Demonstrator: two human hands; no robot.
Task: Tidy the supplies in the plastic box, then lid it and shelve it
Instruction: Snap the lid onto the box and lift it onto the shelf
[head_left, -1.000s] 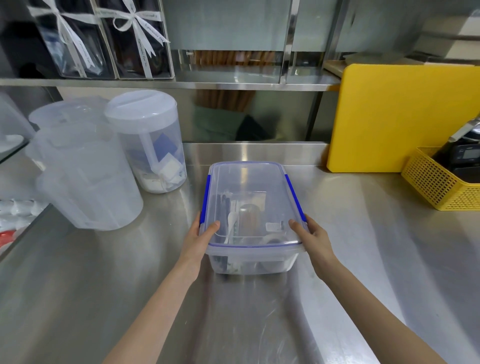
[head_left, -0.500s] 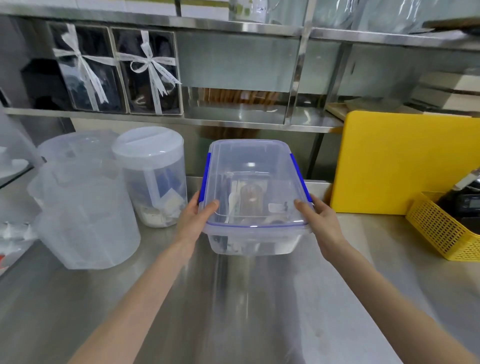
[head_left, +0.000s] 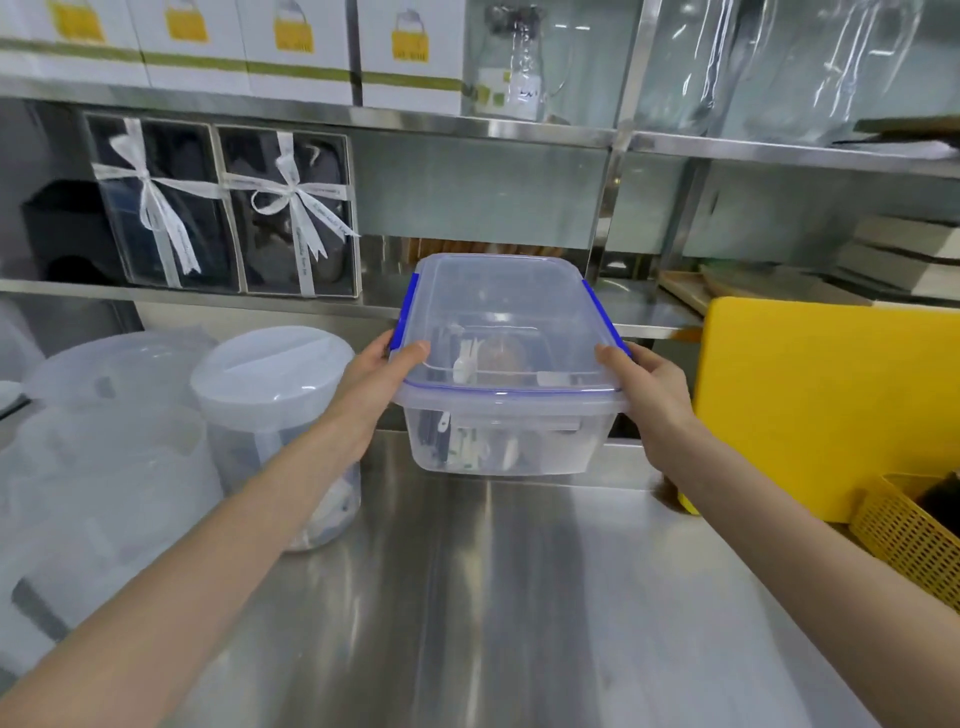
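The plastic box (head_left: 506, 364) is up in the air in the middle of the frame, above the shiny bench (head_left: 493, 597) and just in front of the lower shelf (head_left: 311, 306). The left hand (head_left: 382, 376) holds the box on its left side, and the right hand (head_left: 644, 387) holds it on its right side. Each thumb lies on top of the lid (head_left: 498, 306) and the other fingers seem to wrap under the rim. Two hands, one on each side, likely keep the box flat so the supplies (head_left: 470, 364) inside do not slide. The lid is on, and the blue clips on the long sides look shut. The box sits level. Its long side runs away from the person, toward the shelf, so a short end points forward. That way it can probably slip into the open gap between the ribboned gift boxes (head_left: 223, 208) and the yellow board (head_left: 831, 405).
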